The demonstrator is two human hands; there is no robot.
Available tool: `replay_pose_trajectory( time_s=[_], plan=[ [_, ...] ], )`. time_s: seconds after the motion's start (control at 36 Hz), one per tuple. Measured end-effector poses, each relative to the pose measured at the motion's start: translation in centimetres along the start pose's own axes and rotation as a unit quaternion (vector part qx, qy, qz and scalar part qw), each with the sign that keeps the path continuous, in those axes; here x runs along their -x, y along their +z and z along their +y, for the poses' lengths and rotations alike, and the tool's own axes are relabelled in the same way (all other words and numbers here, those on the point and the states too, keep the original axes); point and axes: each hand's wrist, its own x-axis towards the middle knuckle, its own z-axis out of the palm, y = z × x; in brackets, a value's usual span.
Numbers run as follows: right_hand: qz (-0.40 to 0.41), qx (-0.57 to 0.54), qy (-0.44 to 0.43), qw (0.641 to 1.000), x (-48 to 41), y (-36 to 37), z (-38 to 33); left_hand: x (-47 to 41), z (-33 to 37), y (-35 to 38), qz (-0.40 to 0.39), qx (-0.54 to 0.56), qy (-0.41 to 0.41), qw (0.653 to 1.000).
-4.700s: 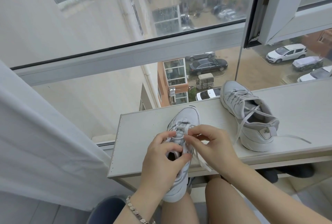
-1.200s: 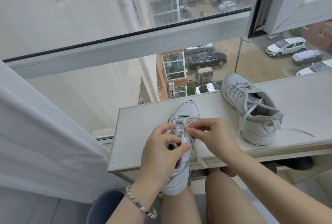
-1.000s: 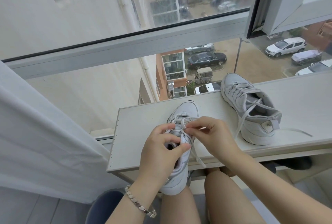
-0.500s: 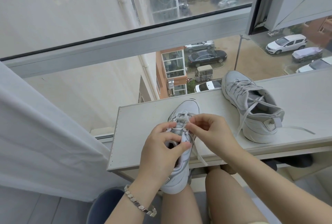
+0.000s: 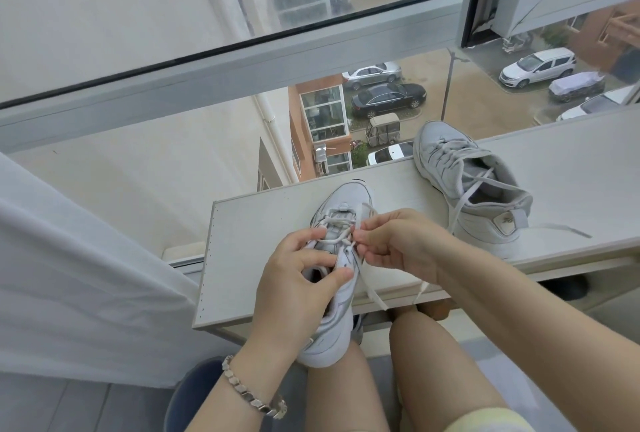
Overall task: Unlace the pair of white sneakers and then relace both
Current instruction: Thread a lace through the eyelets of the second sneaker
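A big window (image 5: 242, 64) looks down on cars far below. A white curtain (image 5: 69, 276) hangs on the left. In front of the window is a long white shelf (image 5: 249, 224).

Two white sneakers are here. The far sneaker (image 5: 485, 196) sits on the shelf to the right, with its laces loose and one end trailing on the shelf. The near sneaker (image 5: 341, 203) has its toe on the shelf and its heel down on the person's leg.

The left hand (image 5: 294, 286) grips the near sneaker by its opening, fingers curled over one side and the thumb on the other. The right hand (image 5: 401, 244) pinches the lace (image 5: 372, 289) with its fingertips, right by the holes in the middle of the shoe. Two loose ends hang down over the shelf edge.

I think this is the step of working the lace through the holes. To do it well, hold the shoe firm so it does not slide off the leg. Pull one crossing at a time, gently. Keep the loose ends free so they do not knot.
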Motion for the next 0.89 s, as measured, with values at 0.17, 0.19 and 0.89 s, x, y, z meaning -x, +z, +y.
replay_pose_trajectory(
  time_s=[0.17, 0.19, 0.89],
  plan=[
    [0.007, 0.040, 0.029, 0.999, 0.0, 0.3, -0.9, 0.2, -0.1, 0.1, 0.003, -0.009, 0.017, 1.000],
    [0.018, 0.056, 0.024, 0.998, 0.0, 0.5, -0.9, 0.2, -0.1, 0.0, 0.003, -0.011, 0.019, 1.000],
    [0.018, 0.603, -0.406, 0.686, 1.8, 0.3, 0.7, -0.6, -0.4, -0.2, -0.030, 0.019, -0.001, 0.999]
  ],
)
